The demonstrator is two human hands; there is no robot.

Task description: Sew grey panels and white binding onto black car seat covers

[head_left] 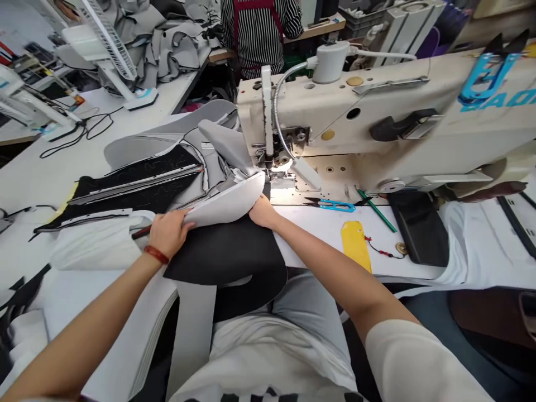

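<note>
A large sewn cover of grey and black panels [226,202] lies across the table, its light grey edge reaching the needle area of the sewing machine [368,123]. My left hand [168,231] is closed on the cover's near edge, thumb on top. Close to the presser foot, my right hand [263,212] pinches the right end of the same grey panel; its fingertips are partly hidden behind the panel. A black panel [230,251] of the cover hangs over the table edge toward my lap.
Right of the needle lie blue thread snips [335,205], a green pen [377,211], a yellow tag [355,244] and a black phone-like slab [419,229]. A white desk fan [111,50] stands back left. Beyond the machine is a person in a striped top [260,36].
</note>
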